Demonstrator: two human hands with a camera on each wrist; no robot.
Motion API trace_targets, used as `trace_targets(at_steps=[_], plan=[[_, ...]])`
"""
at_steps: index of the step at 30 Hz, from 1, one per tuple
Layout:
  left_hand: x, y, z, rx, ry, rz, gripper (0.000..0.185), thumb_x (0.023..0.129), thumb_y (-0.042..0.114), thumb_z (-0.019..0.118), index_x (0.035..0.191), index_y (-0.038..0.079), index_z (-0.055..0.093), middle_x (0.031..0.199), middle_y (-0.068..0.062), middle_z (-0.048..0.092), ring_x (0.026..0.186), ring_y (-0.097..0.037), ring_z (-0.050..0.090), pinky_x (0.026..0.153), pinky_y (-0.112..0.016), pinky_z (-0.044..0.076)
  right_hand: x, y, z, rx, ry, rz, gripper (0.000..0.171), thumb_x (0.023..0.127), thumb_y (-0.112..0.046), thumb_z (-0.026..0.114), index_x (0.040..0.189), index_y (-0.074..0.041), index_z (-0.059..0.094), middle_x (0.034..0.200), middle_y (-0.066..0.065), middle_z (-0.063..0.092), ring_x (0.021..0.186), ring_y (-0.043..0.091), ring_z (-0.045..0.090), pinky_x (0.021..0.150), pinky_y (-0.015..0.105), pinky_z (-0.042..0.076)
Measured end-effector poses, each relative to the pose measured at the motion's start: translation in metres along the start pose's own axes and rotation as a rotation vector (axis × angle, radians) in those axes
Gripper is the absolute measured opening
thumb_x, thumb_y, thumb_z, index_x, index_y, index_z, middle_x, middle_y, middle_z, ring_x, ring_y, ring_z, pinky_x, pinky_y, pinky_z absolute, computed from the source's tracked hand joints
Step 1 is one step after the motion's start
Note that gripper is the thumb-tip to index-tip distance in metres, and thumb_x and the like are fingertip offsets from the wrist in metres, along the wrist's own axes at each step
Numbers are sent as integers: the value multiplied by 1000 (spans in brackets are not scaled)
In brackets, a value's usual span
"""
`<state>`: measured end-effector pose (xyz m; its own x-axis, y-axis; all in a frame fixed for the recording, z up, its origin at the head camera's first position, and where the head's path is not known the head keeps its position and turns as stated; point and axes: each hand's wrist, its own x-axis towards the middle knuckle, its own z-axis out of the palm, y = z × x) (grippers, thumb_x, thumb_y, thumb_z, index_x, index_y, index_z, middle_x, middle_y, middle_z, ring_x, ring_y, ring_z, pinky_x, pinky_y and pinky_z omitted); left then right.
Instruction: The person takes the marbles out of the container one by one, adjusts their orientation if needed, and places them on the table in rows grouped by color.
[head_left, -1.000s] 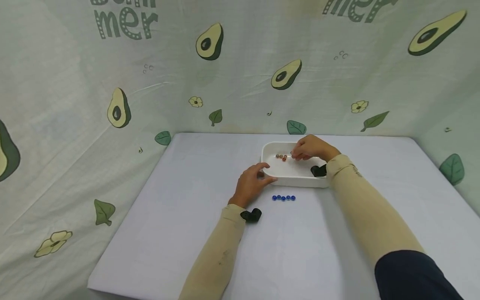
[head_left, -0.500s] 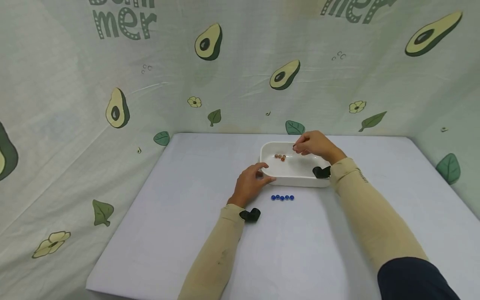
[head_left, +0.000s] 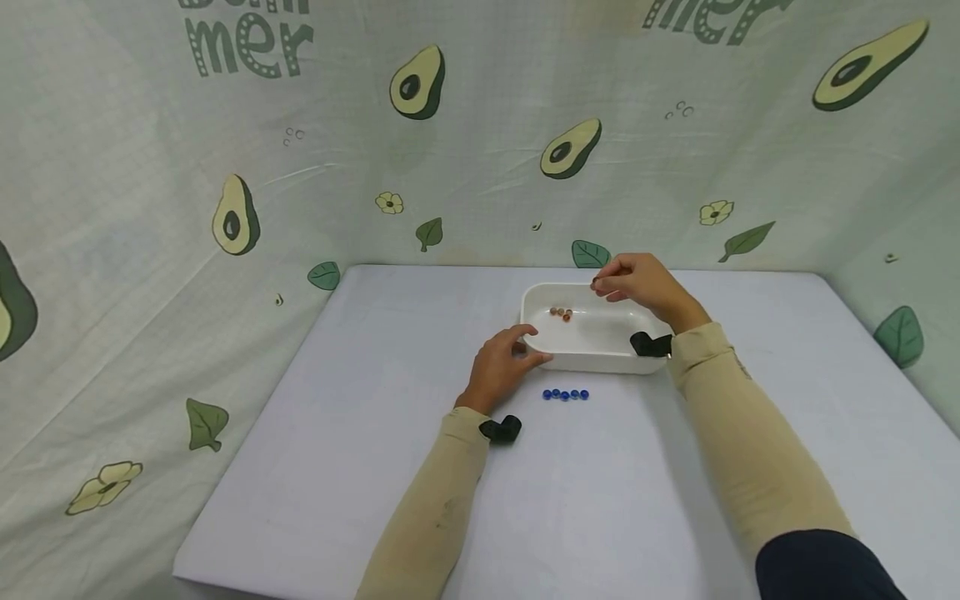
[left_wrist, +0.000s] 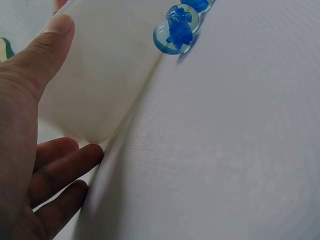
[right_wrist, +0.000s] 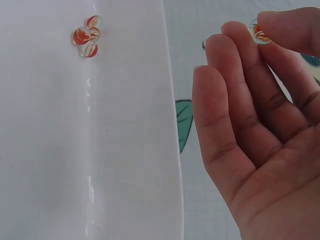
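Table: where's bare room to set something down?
Free: table left of the left sleeve; between it and the right sleeve, this side of the blue marbles. Crowded: left end of the tray, orange marbles inside, left hand holding it.

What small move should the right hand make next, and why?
Perhaps carry the orange marble to the table and set it down: the right hand pinches it clear of the tray, and blue marbles sit lined up on the table.

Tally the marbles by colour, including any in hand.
Blue marbles: 5, on the table in front of the white tray
Orange-swirled marbles: 5, with 4 in the tray and 1 pinched in the right hand
Total: 10
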<state>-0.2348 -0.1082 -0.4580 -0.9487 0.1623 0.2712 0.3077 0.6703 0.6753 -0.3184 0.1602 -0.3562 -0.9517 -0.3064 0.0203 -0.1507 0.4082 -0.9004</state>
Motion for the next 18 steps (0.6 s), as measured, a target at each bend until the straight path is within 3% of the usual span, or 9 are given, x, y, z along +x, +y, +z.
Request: trace_targets(at_steps=[7, 13, 18], plan=[[0, 2, -2, 4, -14, -19, 51, 84, 48, 78, 126, 23, 63, 105, 4, 67, 96, -12, 60, 84, -35, 51, -14, 3, 0, 56, 15, -28, 29, 99, -18, 66, 115, 5, 62, 117, 20, 68, 108, 35, 65, 89, 38, 54], [0, 2, -2, -1, -9, -12, 52, 85, 47, 78, 127, 22, 63, 106, 2, 67, 96, -13, 60, 84, -36, 51, -25, 9, 2, 223, 57, -69, 30, 97, -13, 69, 114, 9, 60, 112, 17, 70, 99, 23, 70, 87, 38, 55], [0, 2, -1, -1, -12, -17, 51, 85, 47, 78, 127, 22, 63, 107, 2, 67, 96, -13, 60, 85, -37, 51, -36, 13, 8, 328, 101, -92, 26, 97, -9, 68, 111, 11, 61, 104, 13, 72, 91, 22, 72, 81, 34, 57]])
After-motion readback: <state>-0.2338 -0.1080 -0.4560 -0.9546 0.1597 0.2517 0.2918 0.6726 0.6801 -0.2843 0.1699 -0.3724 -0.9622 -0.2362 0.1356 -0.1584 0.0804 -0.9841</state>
